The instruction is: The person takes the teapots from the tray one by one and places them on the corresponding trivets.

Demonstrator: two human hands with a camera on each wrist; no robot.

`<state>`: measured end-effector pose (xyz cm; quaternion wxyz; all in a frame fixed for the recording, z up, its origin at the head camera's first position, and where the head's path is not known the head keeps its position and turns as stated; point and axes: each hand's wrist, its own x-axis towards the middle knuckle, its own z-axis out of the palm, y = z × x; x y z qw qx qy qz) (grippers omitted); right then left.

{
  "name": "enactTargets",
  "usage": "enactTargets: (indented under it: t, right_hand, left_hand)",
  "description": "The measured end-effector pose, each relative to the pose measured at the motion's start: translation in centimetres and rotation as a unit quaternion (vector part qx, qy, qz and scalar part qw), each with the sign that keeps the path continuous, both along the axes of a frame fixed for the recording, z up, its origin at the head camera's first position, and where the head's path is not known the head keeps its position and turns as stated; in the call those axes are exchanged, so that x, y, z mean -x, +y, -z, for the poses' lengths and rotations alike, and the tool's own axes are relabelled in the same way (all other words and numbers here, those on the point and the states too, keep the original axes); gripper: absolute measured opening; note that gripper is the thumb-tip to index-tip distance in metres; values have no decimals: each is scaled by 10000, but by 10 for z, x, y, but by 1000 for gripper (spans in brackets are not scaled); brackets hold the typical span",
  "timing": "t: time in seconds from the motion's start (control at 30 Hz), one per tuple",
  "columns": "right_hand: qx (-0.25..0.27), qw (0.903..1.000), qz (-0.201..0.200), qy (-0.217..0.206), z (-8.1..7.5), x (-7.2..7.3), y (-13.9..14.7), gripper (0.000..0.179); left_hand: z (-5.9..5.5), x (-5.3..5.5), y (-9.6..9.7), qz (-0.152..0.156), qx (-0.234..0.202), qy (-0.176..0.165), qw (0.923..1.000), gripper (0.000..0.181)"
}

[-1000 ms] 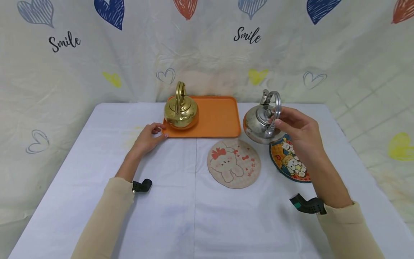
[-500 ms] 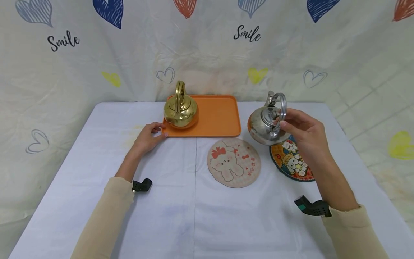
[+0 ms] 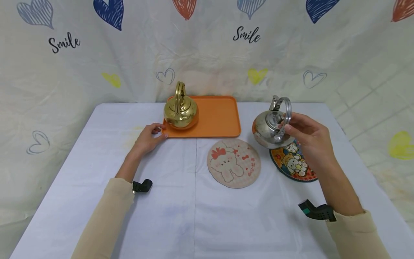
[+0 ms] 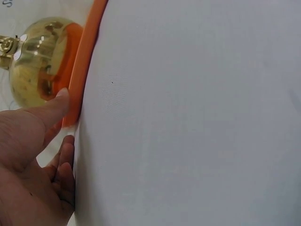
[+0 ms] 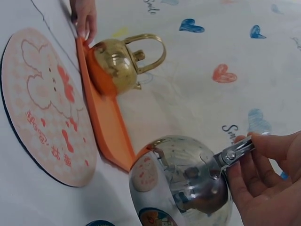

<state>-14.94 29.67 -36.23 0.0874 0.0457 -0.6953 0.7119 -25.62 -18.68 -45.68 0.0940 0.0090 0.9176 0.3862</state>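
My right hand [image 3: 312,138] grips the upright handle of a shiny steel kettle [image 3: 270,131], thumb and fingers round the handle. In the head view the kettle overlaps the far left edge of a colourful round mat [image 3: 292,163] printed with cartoon animals. At the orange tray's [image 3: 220,117] near left corner, my left hand [image 3: 150,137] holds the corner between thumb and fingers; the left wrist view shows the thumb [image 4: 56,108] against the rim. A gold kettle [image 3: 180,111] stands upright on the tray's left end, handle up.
A pale pink round mat [image 3: 233,163] with a rabbit drawing lies in front of the tray, left of the colourful mat. Everything sits on a white-covered table [image 3: 168,216]. Behind it hangs a light curtain [image 3: 207,46] printed with hearts.
The steel kettle has moved right and slightly towards me in my right hand, away from the tray and over the colourful mat's edge. My left hand has kept its place at the tray corner.
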Motion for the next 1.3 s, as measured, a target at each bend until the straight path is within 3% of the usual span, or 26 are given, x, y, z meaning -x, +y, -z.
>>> enactTargets:
  t: [0.67,1.3]
  right_hand:
    - [268,9994,-6,196,7,-3,11,36]
    - [370,9991,178,53,12,-14,27,37]
  left_hand:
    - [4,3,0,-7,-24,75,10000,42]
    - [4,3,-1,-56,25,-9,10000,42]
